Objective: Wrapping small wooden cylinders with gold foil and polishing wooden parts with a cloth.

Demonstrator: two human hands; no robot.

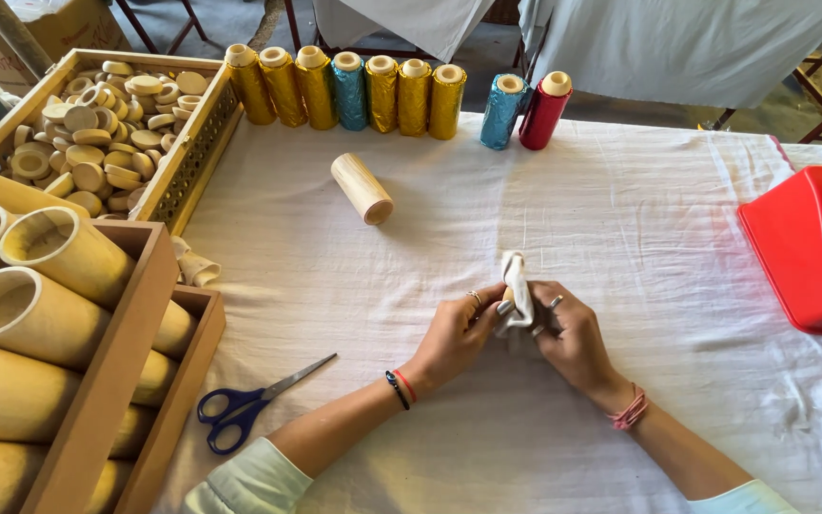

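Note:
My left hand [457, 333] and my right hand [571, 333] meet at the middle of the white-covered table [639, 238]. Between them they hold a small white cloth [518, 297] wrapped around a small wooden piece, of which only a tan edge shows. The left fingers pinch the wooden piece from the left, and the right fingers close around the cloth. A short wooden cylinder [362, 188] lies on its side farther back. Blue-handled scissors [254, 402] lie to the left of my left forearm.
Several spools of gold, teal and red metallic thread [373, 90] stand along the far edge. A wooden tray of round wooden discs [107, 124] and wooden crates of bamboo tubes [59, 343] fill the left side. A red tape dispenser [806, 249] sits at right.

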